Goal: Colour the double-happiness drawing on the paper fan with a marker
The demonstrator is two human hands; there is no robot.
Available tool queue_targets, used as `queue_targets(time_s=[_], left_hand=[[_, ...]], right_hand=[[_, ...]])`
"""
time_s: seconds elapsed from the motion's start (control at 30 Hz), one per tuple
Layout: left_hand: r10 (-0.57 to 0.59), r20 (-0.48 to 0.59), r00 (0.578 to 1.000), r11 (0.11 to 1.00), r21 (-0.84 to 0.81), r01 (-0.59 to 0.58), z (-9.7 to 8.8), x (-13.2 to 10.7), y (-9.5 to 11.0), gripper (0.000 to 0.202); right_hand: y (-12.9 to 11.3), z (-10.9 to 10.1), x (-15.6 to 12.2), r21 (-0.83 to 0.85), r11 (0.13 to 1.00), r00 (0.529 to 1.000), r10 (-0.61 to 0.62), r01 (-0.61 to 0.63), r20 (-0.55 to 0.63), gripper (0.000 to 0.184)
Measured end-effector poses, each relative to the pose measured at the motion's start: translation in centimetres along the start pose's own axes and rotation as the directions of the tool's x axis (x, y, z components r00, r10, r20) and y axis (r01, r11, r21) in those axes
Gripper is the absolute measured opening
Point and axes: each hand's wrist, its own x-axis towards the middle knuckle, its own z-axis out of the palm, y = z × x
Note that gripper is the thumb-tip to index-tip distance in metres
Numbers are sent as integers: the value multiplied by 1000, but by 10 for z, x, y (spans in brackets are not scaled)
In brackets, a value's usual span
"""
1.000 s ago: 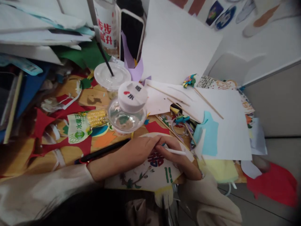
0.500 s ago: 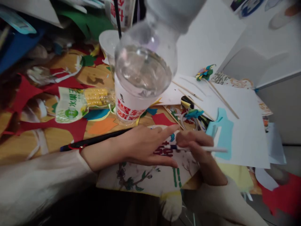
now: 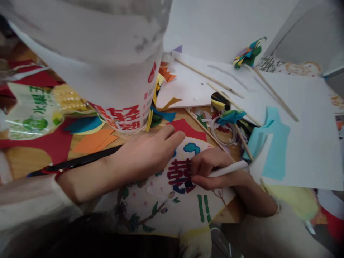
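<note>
In the head view my right hand [image 3: 211,168] grips a white marker pen [image 3: 228,168], its fingers bent around the barrel. The pen's tip end is at the red double characters, where a dark blue patch shows, on a painted white piece [image 3: 158,204] with a yellow edge. That piece also bears a flowering branch, green bamboo strokes and blue clouds. My left hand [image 3: 150,150] is closed over its upper left part, fingers curled under. Whatever lies inside those fingers is hidden. A long black stick-like thing [image 3: 88,157] lies beyond my left wrist.
A tall clear cup [image 3: 126,82] with red print stands close before my left hand. A corn packet [image 3: 29,114] and orange paper [image 3: 94,141] lie left. Right are a tape roll [image 3: 223,132], wooden sticks [image 3: 206,77], blue paper [image 3: 276,154] and white sheets [image 3: 317,143].
My left hand has gone from outstretched fingers to curled ones. My right hand has brought the pen down to the red characters. The view has shifted closer, and the cup looms larger.
</note>
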Motion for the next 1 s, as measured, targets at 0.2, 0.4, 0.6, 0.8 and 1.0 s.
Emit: queue_targets(time_s=[0.2, 0.4, 0.6, 0.8, 1.0], left_hand=[[31, 6, 1000, 999, 35, -31, 1, -1, -3, 27], [47, -23, 999, 998, 46, -46, 2, -3, -2, 29], [63, -25, 998, 994, 88, -60, 4, -4, -3, 33], [88, -12, 996, 995, 58, -87, 3, -3, -4, 33], [128, -37, 991, 989, 79, -125, 5, -2, -5, 33]], right_hand=[[0, -2, -1, -67, 998, 1000, 8, -6, 26, 29], [1, -2, -3, -40, 999, 1000, 21, -20, 16, 29], [1, -2, -4, -60, 997, 999, 43, -42, 26, 28], [1, -2, -3, -54, 998, 998, 35, -33, 48, 27], [-4, -2, -5, 52, 988, 989, 145, -145, 0, 14]])
